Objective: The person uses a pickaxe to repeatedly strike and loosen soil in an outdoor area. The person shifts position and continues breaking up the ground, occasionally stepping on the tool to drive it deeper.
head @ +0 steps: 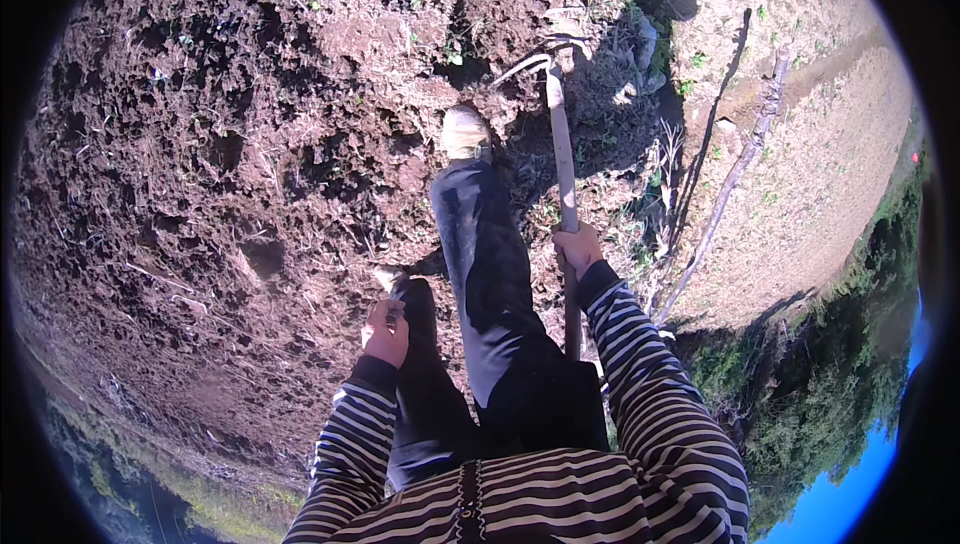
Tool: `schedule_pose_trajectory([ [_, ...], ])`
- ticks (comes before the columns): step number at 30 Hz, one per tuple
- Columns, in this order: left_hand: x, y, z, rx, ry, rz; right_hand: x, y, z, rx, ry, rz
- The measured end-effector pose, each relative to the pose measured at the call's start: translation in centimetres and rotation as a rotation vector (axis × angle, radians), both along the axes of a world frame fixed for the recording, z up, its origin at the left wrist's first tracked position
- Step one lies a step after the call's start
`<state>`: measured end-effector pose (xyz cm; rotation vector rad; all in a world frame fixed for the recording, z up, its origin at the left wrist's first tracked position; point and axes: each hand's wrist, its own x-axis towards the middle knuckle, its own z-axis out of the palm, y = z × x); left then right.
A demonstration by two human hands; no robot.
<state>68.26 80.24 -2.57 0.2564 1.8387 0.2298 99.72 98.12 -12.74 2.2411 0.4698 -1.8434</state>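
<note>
My right hand (578,245) grips the wooden handle (562,139) of a forked hoe. Its metal head (529,64), with curved tines, rests at the soil beyond my feet. The lower part of the handle passes beside my right leg. My left hand (386,332) hangs over my left leg with its fingers curled; whether something small is between them cannot be told. One shoe (465,131) is set forward on the soil, left of the hoe, and the other (390,276) is further back.
Rough, clumped brown soil (225,244) spreads ahead and to the left. On the right, a leaning wooden stick (739,169) stands near dry stalks (669,161) and several stones (646,56). Paler ground (810,191) lies beyond, with green bushes (810,394) at the lower right.
</note>
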Motion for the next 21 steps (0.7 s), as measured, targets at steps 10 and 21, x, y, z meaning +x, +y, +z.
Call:
schedule_pose_trajectory([
  [10,0.7,9.6,3.0,0.117,0.025,-0.152,-2.9,21.2,0.4,0.491,0.299,-0.261],
  [21,-1.7,16.2,8.6,0.211,0.012,-0.162,3.1,-2.5,-1.3,-0.381,-0.003,-0.243],
])
